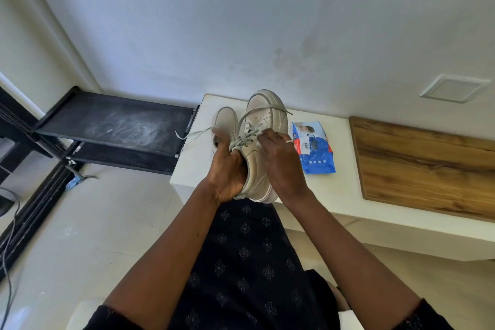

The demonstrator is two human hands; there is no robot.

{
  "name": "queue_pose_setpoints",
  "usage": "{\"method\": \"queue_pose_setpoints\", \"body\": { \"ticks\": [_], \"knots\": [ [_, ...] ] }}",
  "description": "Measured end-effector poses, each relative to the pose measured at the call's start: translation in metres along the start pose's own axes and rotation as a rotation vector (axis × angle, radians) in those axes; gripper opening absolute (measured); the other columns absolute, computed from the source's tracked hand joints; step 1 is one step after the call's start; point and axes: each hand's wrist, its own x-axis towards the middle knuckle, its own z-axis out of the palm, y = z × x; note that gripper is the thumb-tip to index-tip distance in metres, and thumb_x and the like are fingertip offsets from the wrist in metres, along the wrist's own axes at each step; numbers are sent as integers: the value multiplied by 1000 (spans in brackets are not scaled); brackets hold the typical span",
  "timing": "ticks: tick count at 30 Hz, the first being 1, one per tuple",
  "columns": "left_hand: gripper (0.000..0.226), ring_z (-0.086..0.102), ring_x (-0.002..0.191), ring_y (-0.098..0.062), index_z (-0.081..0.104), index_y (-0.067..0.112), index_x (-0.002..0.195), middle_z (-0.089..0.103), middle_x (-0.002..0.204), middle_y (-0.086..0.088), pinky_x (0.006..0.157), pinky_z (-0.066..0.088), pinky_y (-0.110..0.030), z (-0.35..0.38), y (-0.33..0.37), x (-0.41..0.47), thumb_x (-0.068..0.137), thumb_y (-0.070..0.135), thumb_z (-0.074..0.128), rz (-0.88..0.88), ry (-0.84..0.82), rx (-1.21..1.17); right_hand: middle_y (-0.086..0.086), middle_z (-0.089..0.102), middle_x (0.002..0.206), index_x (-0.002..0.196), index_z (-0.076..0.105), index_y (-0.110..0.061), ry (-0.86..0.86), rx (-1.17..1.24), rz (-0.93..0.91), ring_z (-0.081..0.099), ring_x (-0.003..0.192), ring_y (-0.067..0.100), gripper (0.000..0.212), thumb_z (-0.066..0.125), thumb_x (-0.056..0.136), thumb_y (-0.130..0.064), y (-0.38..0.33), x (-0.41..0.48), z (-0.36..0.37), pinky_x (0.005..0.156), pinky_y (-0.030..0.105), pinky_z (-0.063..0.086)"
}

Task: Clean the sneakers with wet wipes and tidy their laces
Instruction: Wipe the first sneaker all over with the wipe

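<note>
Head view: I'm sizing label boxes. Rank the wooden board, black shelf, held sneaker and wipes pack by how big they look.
1. wooden board and black shelf: too alike to rank; the frame edge crops the board.
2. held sneaker, though nearer the camera.
3. wipes pack.

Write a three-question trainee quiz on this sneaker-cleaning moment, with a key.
1. True or false: the wet wipes pack lies on the white ledge, to the right of the held sneaker.
2. What do the fingers of the right hand work at? A. the laces B. the wet wipes pack C. the white ledge
3. Which hand grips the held sneaker near its heel, and where is the other sneaker?
Key: 1. True. 2. A. 3. The left hand; on the white ledge, beside the held sneaker.
</note>
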Motion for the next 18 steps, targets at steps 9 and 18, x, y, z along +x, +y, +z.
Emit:
{"method": "queue_pose_setpoints", "body": {
  "ticks": [9, 18],
  "knots": [
    [106, 63, 108, -26, 53, 3, 128, 65, 114, -15, 100, 47, -35, -6, -3, -1, 70, 86, 23, 1, 23, -77, 14, 67, 109, 108, 67, 4, -30, 80, -270, 58, 104, 26, 35, 42, 84, 0, -11, -34, 3, 91, 30, 48],
    [108, 54, 123, -25, 45, 7, 138, 51, 138, -15, 105, 39, -38, 3, -7, -4, 62, 82, 30, -8, -31, -75, 16, 68, 106, 105, 68, 1, 41, 61, -62, 65, 101, 30, 32, 47, 83, -6, -9, -15, 5, 84, 37, 53]
  ]
}}
